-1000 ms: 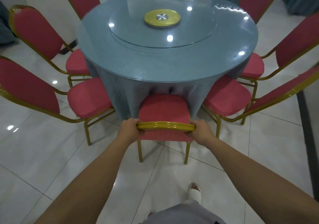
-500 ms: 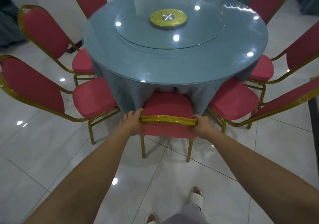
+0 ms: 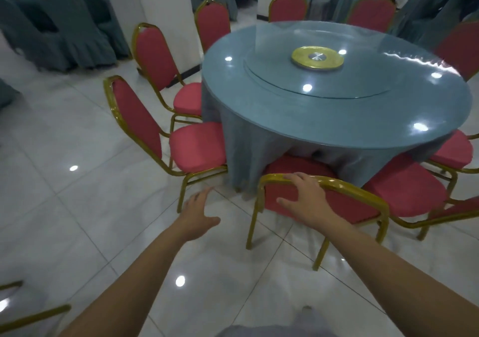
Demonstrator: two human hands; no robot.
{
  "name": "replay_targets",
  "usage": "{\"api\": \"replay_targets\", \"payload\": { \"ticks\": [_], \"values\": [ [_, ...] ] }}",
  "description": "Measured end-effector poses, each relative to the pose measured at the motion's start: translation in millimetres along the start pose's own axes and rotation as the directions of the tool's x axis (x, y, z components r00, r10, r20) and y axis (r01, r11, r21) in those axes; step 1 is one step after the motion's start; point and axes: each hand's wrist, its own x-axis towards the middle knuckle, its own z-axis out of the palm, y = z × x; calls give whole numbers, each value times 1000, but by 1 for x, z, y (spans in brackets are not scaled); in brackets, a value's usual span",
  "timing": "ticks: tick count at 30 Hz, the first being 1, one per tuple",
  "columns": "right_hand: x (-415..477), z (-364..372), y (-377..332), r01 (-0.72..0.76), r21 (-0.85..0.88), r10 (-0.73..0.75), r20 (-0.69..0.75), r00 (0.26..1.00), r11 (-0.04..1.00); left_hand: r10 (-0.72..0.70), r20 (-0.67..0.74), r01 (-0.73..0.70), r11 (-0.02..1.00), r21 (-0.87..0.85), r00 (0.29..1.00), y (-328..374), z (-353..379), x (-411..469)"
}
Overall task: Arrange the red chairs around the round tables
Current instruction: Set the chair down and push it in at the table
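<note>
Dim, cool bluish indoor light. Lamps mirror as white spots on glass-topped desk (image 3: 285, 118) and glossy floor (image 3: 77, 220). Streaky glare on desk at 2 o'clock. Motion blur softens whole frame, worst toward 9 and 3 o'clock. Wide-angle bending at edges.

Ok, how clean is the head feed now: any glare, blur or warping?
Head view: ceiling lights glare as white spots on the glass tabletop and glossy floor; the wide-angle lens bows chairs near the edges; background and right edge are smeared, while the right hand on the near chair reads fairly sharp.
</note>
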Motion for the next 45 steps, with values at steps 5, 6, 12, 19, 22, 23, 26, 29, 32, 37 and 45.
{"api": "replay_targets", "payload": {
  "ticks": [5, 6, 12, 19, 22, 23, 26, 29, 32, 37, 45],
  "values": [
    [17, 38, -61, 76, 54, -81, 103, 991, 996, -21, -44, 16, 995, -103, 999, -45, -39, -9],
    [25, 44, -70, 83, 54, -89, 114, 990, 995, -23, -54, 17, 994, -109, 998, -52, -47, -5],
    [107, 77, -115, 104, 127, -118, 108, 987, 987, -5, -162, -12, 995, -101, 987, -85, -118, 57],
    [227, 143, -185, 4, 272, -55, 180, 982, 962, -38, -174, 26, 997, -71, 984, -120, -238, 162],
    [266, 175, -224, -18, 306, -56, 231, 971, 952, -42, -190, 40, 999, -16, 981, -139, -292, 205],
    [279, 184, -237, -23, 309, -55, 242, 969, 951, -50, -206, 50, 999, -9, 977, -146, -309, 219],
    [315, 207, -275, -25, 317, -63, 264, 963, 948, -66, -262, 56, 997, -47, 963, -167, -354, 260],
    [346, 228, -310, -17, 326, -78, 277, 958, 945, -81, -303, 58, 995, -83, 950, -184, -391, 300],
    [374, 250, -344, -27, 353, -77, 278, 958, 935, -17, -295, 30, 999, 38, 955, -198, -428, 345],
    [425, 291, -408, -66, 329, -32, 283, 959, 942, 213, 38, -197, 801, 566, 976, -217, -509, 441],
    [499, 363, -513, -310, 231, 291, 112, 950, 922, 349, 375, -511, 529, 677, 859, -259, -567, 571]
  ]
}}
